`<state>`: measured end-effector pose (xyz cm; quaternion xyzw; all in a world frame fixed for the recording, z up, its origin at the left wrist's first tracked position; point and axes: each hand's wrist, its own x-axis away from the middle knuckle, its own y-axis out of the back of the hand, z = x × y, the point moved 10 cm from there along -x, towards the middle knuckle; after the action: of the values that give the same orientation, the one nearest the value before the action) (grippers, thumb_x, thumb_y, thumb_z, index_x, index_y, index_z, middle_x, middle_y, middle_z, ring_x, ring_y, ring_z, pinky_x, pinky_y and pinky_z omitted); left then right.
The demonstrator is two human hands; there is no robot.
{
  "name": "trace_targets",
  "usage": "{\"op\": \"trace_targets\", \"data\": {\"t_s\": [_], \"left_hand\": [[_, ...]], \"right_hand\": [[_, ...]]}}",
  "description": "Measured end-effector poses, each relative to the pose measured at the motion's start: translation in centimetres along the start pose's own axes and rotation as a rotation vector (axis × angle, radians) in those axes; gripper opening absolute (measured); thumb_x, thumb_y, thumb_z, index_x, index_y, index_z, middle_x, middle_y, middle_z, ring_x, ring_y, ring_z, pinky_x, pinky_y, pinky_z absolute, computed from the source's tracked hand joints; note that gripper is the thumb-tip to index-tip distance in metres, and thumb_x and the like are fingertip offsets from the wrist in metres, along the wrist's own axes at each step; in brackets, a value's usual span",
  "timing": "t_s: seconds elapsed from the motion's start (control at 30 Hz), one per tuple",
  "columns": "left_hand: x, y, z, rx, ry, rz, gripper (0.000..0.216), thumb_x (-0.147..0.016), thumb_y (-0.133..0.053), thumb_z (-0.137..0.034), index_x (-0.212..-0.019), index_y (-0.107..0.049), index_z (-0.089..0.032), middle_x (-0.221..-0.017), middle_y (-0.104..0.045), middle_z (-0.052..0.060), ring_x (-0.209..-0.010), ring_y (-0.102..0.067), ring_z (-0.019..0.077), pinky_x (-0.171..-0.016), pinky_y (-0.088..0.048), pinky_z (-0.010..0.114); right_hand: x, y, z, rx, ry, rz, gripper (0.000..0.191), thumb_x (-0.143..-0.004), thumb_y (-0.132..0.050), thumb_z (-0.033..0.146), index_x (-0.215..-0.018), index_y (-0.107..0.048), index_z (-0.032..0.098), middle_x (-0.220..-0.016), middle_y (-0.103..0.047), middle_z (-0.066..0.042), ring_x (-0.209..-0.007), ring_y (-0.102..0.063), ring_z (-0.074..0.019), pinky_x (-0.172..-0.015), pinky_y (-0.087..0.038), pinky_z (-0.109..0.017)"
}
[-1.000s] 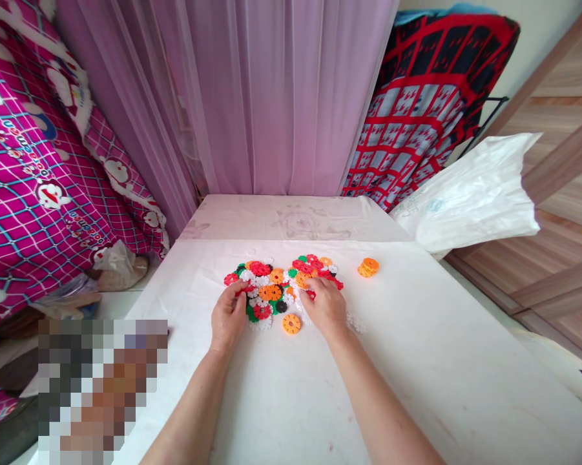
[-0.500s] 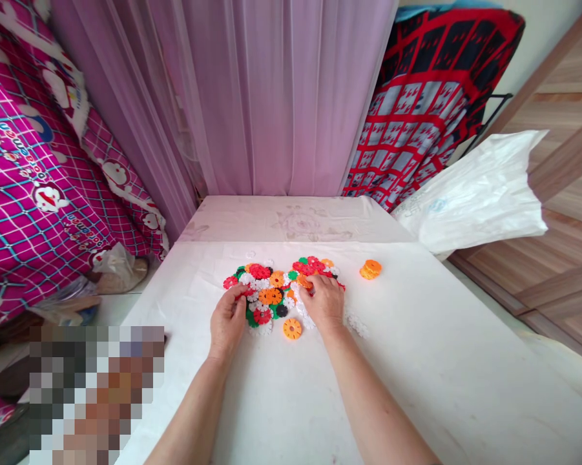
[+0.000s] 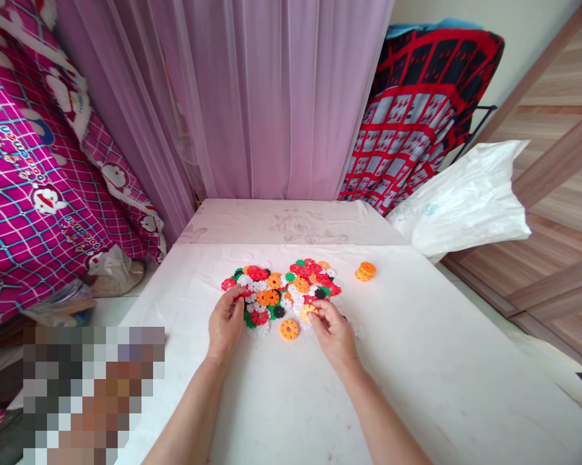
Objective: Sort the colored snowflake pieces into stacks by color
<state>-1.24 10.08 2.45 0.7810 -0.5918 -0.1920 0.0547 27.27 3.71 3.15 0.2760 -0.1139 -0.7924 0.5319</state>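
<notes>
A heap of flat plastic snowflake discs (image 3: 276,290) in red, orange, white, green and black lies on the white table (image 3: 416,361). My right hand (image 3: 333,330) sits at the heap's near right edge, with its fingertips pinched on an orange disc (image 3: 308,312). My left hand (image 3: 227,321) rests at the heap's near left edge, fingers curled against the red and green discs there. One orange disc (image 3: 289,329) lies alone between my hands. A small stack of orange discs (image 3: 365,270) stands apart to the right.
Pink curtains (image 3: 252,97) hang behind the table. A pink patterned cloth (image 3: 33,174) is on the left and a red and black one (image 3: 416,123) at the back right. A white plastic bag (image 3: 465,200) lies at the table's right edge. Wooden panels run along the right.
My right hand has drawn back from the heap towards me, pinching an orange disc. My left hand has stayed at the heap's left edge.
</notes>
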Motion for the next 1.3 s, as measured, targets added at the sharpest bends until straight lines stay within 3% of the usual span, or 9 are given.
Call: {"op": "trace_targets", "data": {"t_s": [0.13,0.33,0.5,0.7,0.8,0.9,1.3], "left_hand": [[0.0,-0.1,0.0,-0.013,0.001,0.01,0.03,-0.082,-0.051,-0.037,-0.1,-0.069,-0.022,-0.114,-0.071,0.007,-0.107,-0.064,0.0226,-0.098,-0.049,0.039],[0.1,-0.1,-0.1,-0.003,-0.013,0.002,0.029,-0.081,-0.052,-0.036,-0.1,-0.069,-0.022,-0.115,-0.07,0.006,-0.109,-0.063,0.0221,-0.1,-0.047,0.039],[0.0,-0.1,-0.1,-0.01,0.006,0.007,0.029,-0.082,-0.05,-0.036,-0.099,-0.07,-0.022,-0.115,-0.07,0.006,-0.109,-0.063,0.0223,-0.099,-0.048,0.039],[0.0,0.0,-0.2,-0.006,0.0,0.001,0.028,-0.081,-0.052,-0.036,-0.099,-0.07,-0.023,-0.115,-0.071,0.006,-0.108,-0.064,0.0224,-0.098,-0.048,0.039],[0.0,0.0,-0.2,-0.009,0.005,0.004,0.028,-0.082,-0.052,-0.035,-0.099,-0.07,-0.022,-0.114,-0.071,0.006,-0.109,-0.064,0.0222,-0.098,-0.048,0.038],[0.0,0.0,-0.3,-0.019,0.01,0.009,0.029,-0.082,-0.051,-0.035,-0.101,-0.07,-0.022,-0.115,-0.071,0.006,-0.109,-0.064,0.0225,-0.099,-0.048,0.039],[0.0,-0.1,-0.1,-0.016,0.001,0.005,0.029,-0.083,-0.052,-0.035,-0.102,-0.07,-0.024,-0.117,-0.07,0.005,-0.111,-0.063,0.022,-0.1,-0.047,0.038]], "right_hand": [[1.6,-2.5,0.5,-0.245,-0.094,0.1,0.028,-0.083,-0.054,0.046,-0.084,-0.067,0.022,-0.071,-0.069,-0.002,-0.059,-0.062,-0.0144,-0.056,-0.052,-0.024],[1.6,-4.1,0.5,-0.276,-0.155,0.194,0.03,-0.081,-0.055,0.047,-0.08,-0.07,0.021,-0.068,-0.067,-0.002,-0.052,-0.058,-0.0123,-0.046,-0.047,-0.022],[1.5,-4.2,0.3,-0.202,-0.112,0.167,0.025,-0.082,-0.054,0.04,-0.082,-0.071,0.022,-0.066,-0.066,-0.001,-0.053,-0.059,-0.013,-0.048,-0.049,-0.022],[1.4,-2.4,2.4,0.001,0.054,0.066,0.022,-0.084,-0.051,0.032,-0.09,-0.069,0.021,-0.083,-0.068,-0.004,-0.059,-0.06,-0.013,-0.057,-0.052,-0.025],[2.0,-2.1,4.8,0.177,0.209,0.06,0.023,-0.081,-0.056,0.029,-0.1,-0.067,0.021,-0.098,-0.067,-0.008,-0.081,-0.064,-0.0181,-0.075,-0.054,-0.03],[2.5,-2.7,6.5,0.321,0.305,0.098,0.037,-0.074,-0.066,0.027,-0.11,-0.063,0.02,-0.107,-0.064,-0.01,-0.101,-0.06,-0.0247,-0.09,-0.05,-0.037],[2.7,-3.9,6.5,0.455,0.327,0.137,0.036,-0.075,-0.066,0.024,-0.11,-0.061,0.02,-0.097,-0.067,-0.007,-0.094,-0.058,-0.0252,-0.089,-0.045,-0.038]]}}
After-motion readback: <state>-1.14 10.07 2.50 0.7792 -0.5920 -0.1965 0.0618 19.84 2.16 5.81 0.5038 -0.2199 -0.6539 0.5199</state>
